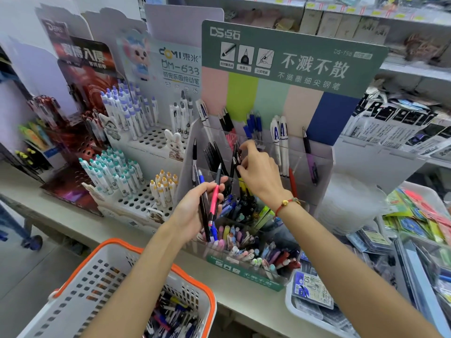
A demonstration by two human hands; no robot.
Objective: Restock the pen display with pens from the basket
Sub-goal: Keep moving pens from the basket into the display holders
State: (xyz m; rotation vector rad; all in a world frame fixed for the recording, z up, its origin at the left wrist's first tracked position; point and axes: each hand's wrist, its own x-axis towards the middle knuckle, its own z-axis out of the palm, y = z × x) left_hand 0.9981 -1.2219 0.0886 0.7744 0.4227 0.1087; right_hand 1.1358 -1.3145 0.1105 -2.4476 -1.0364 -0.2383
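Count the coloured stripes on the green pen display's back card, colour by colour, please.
Pink stripe: 1
Lime green stripe: 1
Mint green stripe: 1
Peach stripe: 1
Dark blue stripe: 1
Total: 5

Green header card of the tiered pen display is showing "DS点石" at top left, the large line "不溅不散", the smaller line "不溅墨细尖钢笔" beneath it, and "DS-158" at top right. Captions under its three icon boxes are reading too small to make out.

Front strip of the same display is repeating "不溅不散" in white on green.

White card with cartoon rabbit is carrying "DOMI 東米", "DM-633" and "萌宠乐园按动笔".

Dark red card is bearing large white characters, blurred; not legible.

Refill packet in the tray on the worktop is showing "10"; remaining print is illegible.
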